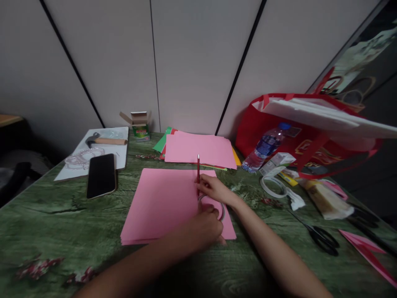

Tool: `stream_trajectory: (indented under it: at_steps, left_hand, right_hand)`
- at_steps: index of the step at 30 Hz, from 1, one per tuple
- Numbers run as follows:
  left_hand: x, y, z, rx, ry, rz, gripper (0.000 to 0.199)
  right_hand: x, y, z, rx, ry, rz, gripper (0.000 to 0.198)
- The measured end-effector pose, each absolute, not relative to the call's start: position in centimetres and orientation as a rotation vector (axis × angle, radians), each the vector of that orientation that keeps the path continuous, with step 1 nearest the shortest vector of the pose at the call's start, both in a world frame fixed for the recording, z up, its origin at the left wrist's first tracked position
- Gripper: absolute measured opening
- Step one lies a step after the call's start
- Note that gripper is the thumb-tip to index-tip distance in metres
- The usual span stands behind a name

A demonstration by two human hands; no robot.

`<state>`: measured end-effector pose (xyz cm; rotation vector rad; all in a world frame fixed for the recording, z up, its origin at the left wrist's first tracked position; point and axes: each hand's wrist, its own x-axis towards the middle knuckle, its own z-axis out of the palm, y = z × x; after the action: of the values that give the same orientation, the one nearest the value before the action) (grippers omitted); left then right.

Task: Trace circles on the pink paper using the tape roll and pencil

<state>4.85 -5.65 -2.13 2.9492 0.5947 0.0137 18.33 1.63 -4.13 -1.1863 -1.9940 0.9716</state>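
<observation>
My right hand (211, 188) pinches a dark red pencil (198, 167) upright, its lower end against a round, grey-edged ring (222, 212). The ring lies flat on the right part of a stack of pink paper (167, 203). Bent over the ring is my left hand (208, 225), its fingers closed on it and pressing it to the sheet. It hides the near side of the ring, and I cannot tell for sure what kind of ring it is. The pencil's tip is hidden too.
Behind lie more pink sheets (198, 149). At left are a phone (101, 176), a hammer (108, 141) and a small open box (140, 129). To the right stand a water bottle (263, 149) and a red bag (248, 128), with tape (273, 192) and scissors (322, 239) nearer.
</observation>
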Motion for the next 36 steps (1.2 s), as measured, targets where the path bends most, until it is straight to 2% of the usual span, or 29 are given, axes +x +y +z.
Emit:
stream_trajectory:
  at_steps: [4, 8, 12, 18, 20, 23, 26, 28, 36]
  left_hand:
    - [4.2, -5.9, -1.1, 2.949, 0.564, -0.023, 0.019]
    - [3.8, -6.5, -1.4, 3.07, 0.692, 0.122, 0.031]
    - [4.0, -7.0, -3.7, 3.211, 0.746, 0.197, 0.023]
    - [3.0, -6.8, -5.4, 3.131, 0.866, 0.342, 0.024]
    - [1.3, -6.0, -5.2, 3.026, 1.024, 0.384, 0.026]
    - [-2.7, -4.2, -4.7, 2.724, 1.517, 0.58, 0.028]
    - [-6.6, -2.6, -4.0, 2.388, 1.94, 0.831, 0.013]
    - [-8.3, -1.9, -3.6, 2.247, 2.078, 0.84, 0.01]
    - [-8.6, -0.5, -3.6, 2.105, 1.947, 0.929, 0.007]
  right_hand:
    - [19.1, 2.2, -5.5, -1.137, -1.499, 1.346, 0.032]
    - [19.5, 2.6, -6.0, -1.076, -1.236, 1.487, 0.041]
    - [19.7, 2.8, -6.0, -1.048, -1.164, 1.541, 0.041]
    - [20.3, 3.1, -6.5, -0.988, -1.082, 1.632, 0.037]
    - [20.6, 3.2, -6.7, -0.964, -1.041, 1.645, 0.036]
    - [21.0, 3.4, -7.0, -0.917, -0.989, 1.667, 0.035]
    - [21.1, 3.4, -7.1, -0.898, -0.976, 1.68, 0.033]
    - [21.0, 3.3, -7.2, -0.906, -0.987, 1.662, 0.033]
    - [21.9, 3.6, -7.2, -0.988, -1.051, 1.581, 0.032]
